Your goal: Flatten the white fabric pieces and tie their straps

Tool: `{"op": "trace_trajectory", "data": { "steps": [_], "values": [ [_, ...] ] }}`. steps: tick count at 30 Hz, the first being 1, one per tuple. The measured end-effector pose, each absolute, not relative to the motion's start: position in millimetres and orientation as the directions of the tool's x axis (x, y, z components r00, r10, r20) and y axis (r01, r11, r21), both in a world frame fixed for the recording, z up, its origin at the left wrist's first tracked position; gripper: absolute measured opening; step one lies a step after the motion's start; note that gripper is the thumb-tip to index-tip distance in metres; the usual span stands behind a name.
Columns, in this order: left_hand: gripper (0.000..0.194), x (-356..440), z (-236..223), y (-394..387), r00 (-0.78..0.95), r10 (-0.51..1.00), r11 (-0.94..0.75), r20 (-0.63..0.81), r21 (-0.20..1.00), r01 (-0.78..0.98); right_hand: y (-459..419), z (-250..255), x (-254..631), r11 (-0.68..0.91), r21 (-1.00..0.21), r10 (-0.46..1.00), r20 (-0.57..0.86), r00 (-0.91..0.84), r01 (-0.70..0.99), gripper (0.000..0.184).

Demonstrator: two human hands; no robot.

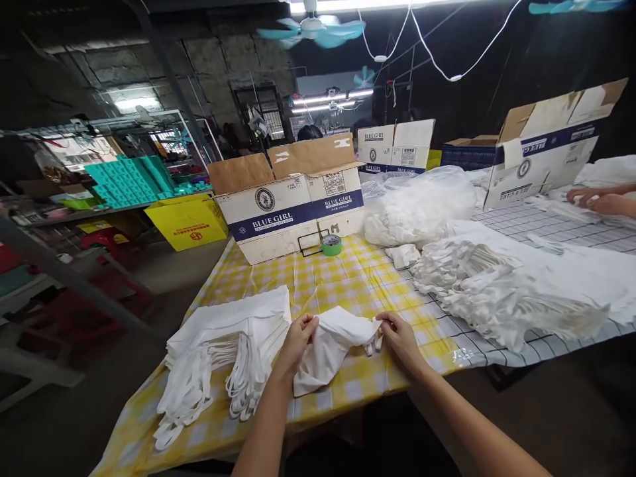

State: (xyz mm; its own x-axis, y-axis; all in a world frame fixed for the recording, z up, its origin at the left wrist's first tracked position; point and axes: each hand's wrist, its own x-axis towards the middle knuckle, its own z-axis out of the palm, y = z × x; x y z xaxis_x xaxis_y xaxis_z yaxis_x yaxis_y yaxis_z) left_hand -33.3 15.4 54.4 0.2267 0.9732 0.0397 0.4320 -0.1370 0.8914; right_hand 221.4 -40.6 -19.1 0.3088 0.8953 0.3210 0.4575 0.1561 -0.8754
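A crumpled piece of white cloth (330,351) lies between my hands over the yellow checked tablecloth (358,397). My left hand (298,338) pinches its left upper edge between thumb and fingers. At its right end, my right hand (397,334) pinches a corner, with short loose strips hanging beside the fingertips. To the left sits a neat stack of white cloth pieces with straps (238,331), their looped straps drooping toward the table's front edge. On the right spreads a large heap of white cloth pieces (497,285), loosely layered.
A BLUE GIRL carton (298,212) stands behind my hands, with a green tape roll (331,245) before it. Bagged white material (422,205) lies to its right. Another open carton (541,152) stands far right, near another person's hands (606,199). A yellow box (189,222) is at left.
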Motion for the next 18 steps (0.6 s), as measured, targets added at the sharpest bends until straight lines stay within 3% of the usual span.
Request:
{"op": "trace_trajectory", "data": {
  "steps": [3, 6, 8, 11, 14, 16, 18],
  "values": [
    [0.018, -22, 50, -2, 0.103, 0.985, -0.173, 0.140, 0.847, 0.502, -42, -16, 221, 0.186, -0.883, 0.891, 0.336, 0.304, 0.431, 0.022],
    [0.018, 6, 33, -32, 0.193, 0.937, -0.342, 0.290, 0.663, 0.666, -42, -12, 221, 0.215, -0.885, 0.892, 0.351, 0.286, 0.414, 0.021],
    [0.026, 28, 19, -49, 0.287, 0.911, -0.405, 0.295, 0.513, 0.757, -43, -10, 221, 0.248, -0.880, 0.885, 0.377, 0.275, 0.406, 0.021],
    [0.029, 49, 6, -54, 0.257, 0.929, -0.350, 0.267, 0.404, 0.845, -49, -6, 220, 0.320, -0.866, 0.853, 0.440, 0.280, 0.385, 0.021],
    [0.017, 48, 13, -40, 0.210, 0.957, -0.284, 0.199, 0.507, 0.814, -56, 0, 221, 0.350, -0.871, 0.839, 0.455, 0.298, 0.345, 0.019],
    [0.012, 38, 29, -29, 0.235, 0.972, -0.167, 0.014, 0.744, 0.647, -57, 7, 223, 0.336, -0.884, 0.842, 0.436, 0.317, 0.324, 0.018],
    [0.015, 25, 50, -21, 0.332, 0.926, 0.027, -0.179, 0.909, 0.415, -53, 16, 227, 0.309, -0.897, 0.842, 0.413, 0.347, 0.317, 0.017]
  ]
}}
